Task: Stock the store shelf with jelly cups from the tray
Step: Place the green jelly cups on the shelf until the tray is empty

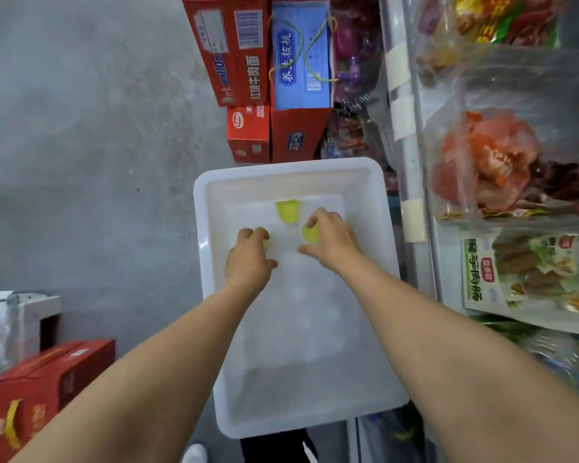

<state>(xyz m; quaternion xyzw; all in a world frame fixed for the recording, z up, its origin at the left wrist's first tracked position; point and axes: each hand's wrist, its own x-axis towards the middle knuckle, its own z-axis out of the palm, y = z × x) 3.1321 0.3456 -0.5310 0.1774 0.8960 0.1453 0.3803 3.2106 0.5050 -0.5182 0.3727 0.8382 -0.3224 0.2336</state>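
three yellow jelly cups [287, 211] lie in white tray [214, 379].

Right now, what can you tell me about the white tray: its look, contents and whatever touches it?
The white tray is a rectangular, smooth plastic-looking bin with rounded corners, a raised rim and sloping walls, seen from above beside the shelf. It is nearly empty: one yellow-green jelly cup lies free near the far end. The left hand curls over a second cup, mostly hidden, and the right hand holds a third. What supports the tray is not visible.
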